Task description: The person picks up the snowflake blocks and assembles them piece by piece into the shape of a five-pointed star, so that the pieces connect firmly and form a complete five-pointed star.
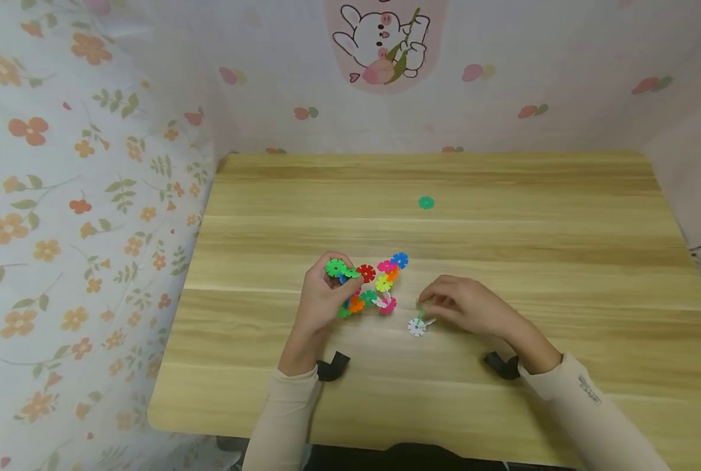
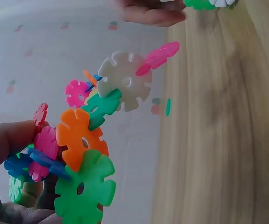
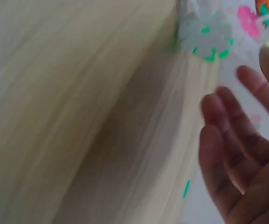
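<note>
My left hand (image 1: pixel 322 294) grips a linked chain of flower-shaped interlocking plastic discs (image 1: pixel 366 273). In the left wrist view its thumb lies against a red disc (image 2: pixel 40 116), and the chain reaches out past an orange disc (image 2: pixel 78 140) to a white disc (image 2: pixel 127 81) with a pink one slotted in. To the right, a small cluster with a white disc (image 1: pixel 417 327) and green and white pieces sits low by the table. My right hand (image 1: pixel 468 304) is just beside that cluster; in the right wrist view its fingers (image 3: pixel 213 149) are spread loosely, apart from the white disc (image 3: pixel 204 35).
One green disc (image 1: pixel 426 203) lies farther back on the wooden table (image 1: pixel 533 229). Black straps (image 1: pixel 333 366) show at both wrists. A patterned cloth (image 1: pixel 91 229) hangs along the left side and behind the table.
</note>
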A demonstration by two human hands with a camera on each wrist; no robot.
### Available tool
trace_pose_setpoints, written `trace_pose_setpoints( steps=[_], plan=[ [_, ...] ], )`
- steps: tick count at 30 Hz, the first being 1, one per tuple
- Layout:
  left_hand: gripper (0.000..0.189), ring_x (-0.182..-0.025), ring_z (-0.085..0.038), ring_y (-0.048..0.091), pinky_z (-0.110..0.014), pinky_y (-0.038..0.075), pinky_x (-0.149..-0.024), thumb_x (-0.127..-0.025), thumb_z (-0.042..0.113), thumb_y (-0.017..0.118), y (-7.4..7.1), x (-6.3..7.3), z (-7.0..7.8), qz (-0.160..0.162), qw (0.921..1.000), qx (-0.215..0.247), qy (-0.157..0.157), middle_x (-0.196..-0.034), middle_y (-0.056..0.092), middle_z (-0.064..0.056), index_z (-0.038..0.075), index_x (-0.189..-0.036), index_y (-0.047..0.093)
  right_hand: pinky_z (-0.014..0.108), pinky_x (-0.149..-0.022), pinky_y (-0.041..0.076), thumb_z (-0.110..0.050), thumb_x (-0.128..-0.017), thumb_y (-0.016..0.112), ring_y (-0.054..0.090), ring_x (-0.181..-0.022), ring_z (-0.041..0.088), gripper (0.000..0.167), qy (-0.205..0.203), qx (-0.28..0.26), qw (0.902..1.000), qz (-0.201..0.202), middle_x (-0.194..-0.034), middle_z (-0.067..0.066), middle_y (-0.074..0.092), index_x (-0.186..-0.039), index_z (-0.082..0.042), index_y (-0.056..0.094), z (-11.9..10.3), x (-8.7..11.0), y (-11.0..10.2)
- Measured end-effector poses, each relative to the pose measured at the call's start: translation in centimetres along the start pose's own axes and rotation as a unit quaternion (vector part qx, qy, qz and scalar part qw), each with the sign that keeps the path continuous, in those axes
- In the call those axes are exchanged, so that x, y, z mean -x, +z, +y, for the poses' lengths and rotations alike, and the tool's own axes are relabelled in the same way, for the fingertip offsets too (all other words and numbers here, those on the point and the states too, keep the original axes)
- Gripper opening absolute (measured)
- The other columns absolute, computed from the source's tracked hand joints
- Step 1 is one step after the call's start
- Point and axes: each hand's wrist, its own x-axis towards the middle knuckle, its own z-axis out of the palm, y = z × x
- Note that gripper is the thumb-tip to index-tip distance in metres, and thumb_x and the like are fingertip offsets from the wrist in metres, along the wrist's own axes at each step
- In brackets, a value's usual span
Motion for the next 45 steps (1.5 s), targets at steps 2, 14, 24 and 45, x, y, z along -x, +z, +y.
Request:
trace_pose_setpoints(
  steps=[2,14,24,45],
  plan=[
    [0.023,-0.056,-0.014,0.038,-0.019,0.032,-0.051,-0.085,-0.01,0.069,0.1,0.3,1.0,-0.005,1.0,0.005,-0.002,-0.072,0.047,-0.002,-0.004,-0.102,0.054,0.028,-0.073,0.054,-0.023,-0.09,0.077,0.06,-0.083,0.002,0.017,-0.01,0.017,0.9998,-0.01,-0.099,-0.015,0.065,-0.106,-0.018,0.074,-0.3,-0.4,0.3],
    [0.021,-0.056,-0.014,0.034,-0.02,0.029,-0.051,-0.086,-0.008,0.07,0.5,0.8,1.4,-0.01,0.9996,0.006,-0.024,-0.069,0.044,0.0,-0.001,-0.1,0.056,0.023,-0.056,0.037,-0.035,-0.08,0.086,0.042,-0.063,0.005,0.034,0.029,0.092,0.9932,-0.065,-0.07,-0.011,0.046,-0.081,-0.022,0.054,-1.3,-0.2,1.2],
    [0.022,-0.062,-0.016,0.042,-0.02,0.035,-0.054,-0.086,0.0,0.075,0.7,0.0,-1.1,-0.024,0.9994,0.019,-0.017,-0.077,0.049,-0.005,0.003,-0.099,0.058,0.027,-0.072,0.052,-0.029,-0.086,0.081,0.061,-0.082,0.013,0.046,0.152,-0.11,0.9822,0.004,-0.092,-0.003,0.068,-0.122,-0.003,0.068,-0.1,0.7,-0.5],
    [0.022,-0.064,-0.016,0.049,-0.022,0.044,-0.056,-0.086,0.001,0.075,2.1,0.3,-1.0,-0.077,0.9962,0.02,-0.037,-0.076,0.055,-0.006,0.001,-0.096,0.055,0.024,-0.081,0.054,-0.008,-0.094,0.07,0.064,-0.088,0.014,0.01,0.138,-0.453,0.8593,0.194,-0.094,-0.001,0.071,-0.104,-0.007,0.07,-2.8,-1.7,-2.1]
  ],
)
